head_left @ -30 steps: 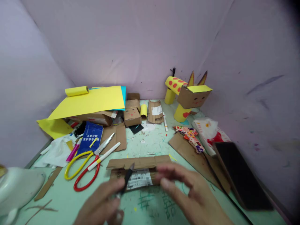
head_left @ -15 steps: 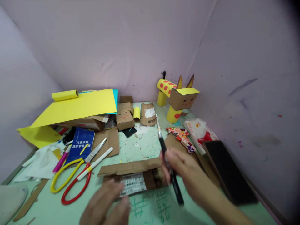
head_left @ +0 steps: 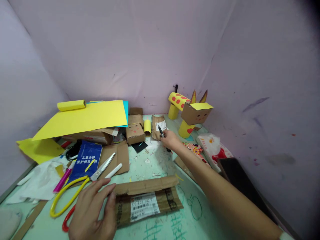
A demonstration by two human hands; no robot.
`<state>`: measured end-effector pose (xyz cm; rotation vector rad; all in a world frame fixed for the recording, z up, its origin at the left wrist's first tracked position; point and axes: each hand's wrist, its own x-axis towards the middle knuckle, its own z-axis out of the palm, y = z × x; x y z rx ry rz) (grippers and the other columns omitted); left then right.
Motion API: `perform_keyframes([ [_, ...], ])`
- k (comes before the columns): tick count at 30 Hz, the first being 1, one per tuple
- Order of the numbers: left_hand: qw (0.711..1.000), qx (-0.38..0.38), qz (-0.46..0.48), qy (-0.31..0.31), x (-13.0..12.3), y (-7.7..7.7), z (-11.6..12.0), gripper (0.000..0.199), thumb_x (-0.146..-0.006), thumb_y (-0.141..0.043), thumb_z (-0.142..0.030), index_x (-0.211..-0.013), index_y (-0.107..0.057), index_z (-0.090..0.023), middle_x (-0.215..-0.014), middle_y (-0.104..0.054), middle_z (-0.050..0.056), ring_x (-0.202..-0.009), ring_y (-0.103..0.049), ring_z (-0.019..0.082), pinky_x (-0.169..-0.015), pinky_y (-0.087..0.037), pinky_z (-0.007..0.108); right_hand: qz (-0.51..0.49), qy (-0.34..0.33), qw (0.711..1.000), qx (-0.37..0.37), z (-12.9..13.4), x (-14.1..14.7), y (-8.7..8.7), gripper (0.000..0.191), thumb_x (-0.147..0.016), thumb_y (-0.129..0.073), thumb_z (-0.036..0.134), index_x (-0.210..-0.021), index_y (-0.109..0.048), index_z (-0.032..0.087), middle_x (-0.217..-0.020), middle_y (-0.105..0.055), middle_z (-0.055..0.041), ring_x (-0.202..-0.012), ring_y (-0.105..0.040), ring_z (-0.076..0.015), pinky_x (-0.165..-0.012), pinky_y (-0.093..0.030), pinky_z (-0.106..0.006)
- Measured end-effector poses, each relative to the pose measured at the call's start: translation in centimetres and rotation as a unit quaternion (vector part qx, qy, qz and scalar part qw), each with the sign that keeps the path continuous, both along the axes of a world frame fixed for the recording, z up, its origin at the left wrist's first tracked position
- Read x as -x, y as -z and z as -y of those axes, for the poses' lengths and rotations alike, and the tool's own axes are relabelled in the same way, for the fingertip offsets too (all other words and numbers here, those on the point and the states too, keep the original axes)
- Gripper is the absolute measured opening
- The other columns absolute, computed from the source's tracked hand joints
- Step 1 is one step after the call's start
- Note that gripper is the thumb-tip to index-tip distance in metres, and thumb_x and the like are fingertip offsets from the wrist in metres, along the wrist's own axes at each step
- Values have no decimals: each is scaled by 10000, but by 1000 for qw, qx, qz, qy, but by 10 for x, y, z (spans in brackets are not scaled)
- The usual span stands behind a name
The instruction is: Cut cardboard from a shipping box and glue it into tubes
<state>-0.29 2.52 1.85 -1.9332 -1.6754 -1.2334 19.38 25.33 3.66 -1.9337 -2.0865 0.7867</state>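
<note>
My right hand (head_left: 170, 139) is stretched far over the table, its fingers closed on a slim black pen-like tool (head_left: 160, 131). The tool's dark tip points up and left over a labelled cardboard piece (head_left: 156, 131); my fingers hide much of it. Near the front, my left hand (head_left: 93, 210) has its fingers apart and holds nothing. It lies over the red handle of the scissors (head_left: 102, 166) and by the left end of a folded brown cardboard strip (head_left: 170, 200) with a white label. Whether it touches the strip I cannot tell.
A cardboard-headed, red-spotted yellow paper animal (head_left: 196, 113) stands at back right. Before it lie a plastic packet (head_left: 212, 146) and a dark phone (head_left: 245, 186). Yellow sheets (head_left: 87, 116), a small cardboard box (head_left: 135, 132), a blue packet (head_left: 85, 161) and a magenta marker (head_left: 63, 178) are leftward.
My right hand has moved forward and away with the black tool, from above the cardboard strip to the back pieces. My left hand has shifted slightly left and up, over the scissors' handle.
</note>
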Motion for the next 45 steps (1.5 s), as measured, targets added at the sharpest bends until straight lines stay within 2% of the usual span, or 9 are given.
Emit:
perform_keyframes([
  [10,1000,6,-1,2,0,-1,1,174,-807,-579,-115,-965,-601,-184,-1003,-627,105,-939,-589,235,-880,-435,394,13,2,998,-63,22,11,-16,292,-902,-573,299,-1161,-563,164,-1162,-600,-81,-982,-615,-220,-817,-519,-417],
  [13,993,52,9,-107,6,-4,3,186,-861,-518,-315,-964,-619,-197,-875,-682,105,-814,-649,266,-717,-497,394,-16,-12,995,-96,62,-12,-30,237,-900,-530,221,-1118,-594,153,-994,-681,-95,-980,-632,-246,-814,-489,-377],
  [17,922,278,67,-262,19,-8,0,421,-884,-353,-526,-979,-660,-255,-585,-695,45,-532,-666,281,-416,-440,326,-75,-14,995,-63,117,-53,-27,239,-922,-399,266,-946,-616,170,-666,-681,-40,-616,-665,-194,-545,-488,-290],
  [20,901,361,112,-213,23,-5,-7,454,-863,-368,-567,-995,-680,-265,-572,-706,41,-550,-682,293,-432,-463,343,-279,50,950,131,140,-63,-7,329,-870,-441,466,-924,-583,175,-562,-633,-11,-439,-598,-172,-396,-437,-264],
  [23,911,360,156,-129,18,-1,-14,411,-844,-437,-538,-984,-702,-256,-525,-689,13,-528,-679,271,-422,-474,322,-382,97,894,214,146,-54,9,372,-769,-551,509,-908,-584,166,-577,-613,-2,-454,-596,-171,-396,-450,-268],
  [27,931,301,198,-64,3,-4,-10,373,-820,-481,-498,-945,-714,-234,-707,-745,8,-631,-698,218,-537,-544,294,-424,97,889,143,147,-49,6,337,-655,-674,454,-819,-605,168,-690,-601,-1,-636,-600,-165,-564,-486,-283],
  [33,958,59,280,23,-9,-17,-3,154,-733,-656,-266,-864,-726,-307,-904,-749,-33,-1016,-650,215,-906,-492,325,-510,122,849,-71,154,-63,-9,213,-657,-705,351,-712,-555,210,-657,-556,42,-614,-504,-115,-563,-398,-226],
  [40,899,240,364,-39,-22,-5,2,268,-734,-628,-441,-721,-674,-176,-555,-690,10,-495,-635,181,-422,-468,233,-469,134,871,54,175,-64,25,283,-620,-722,350,-658,-485,200,-461,-475,78,-400,-432,-87,-405,-347,-211],
  [45,811,436,362,-147,-28,-4,34,524,-708,-606,-490,-1127,-528,-187,-493,-673,-24,-511,-664,238,-455,-459,271,-451,150,846,240,213,-71,38,442,-631,-710,375,-784,-310,266,-557,-543,102,-410,-540,-142,-330,-441,-249],
])
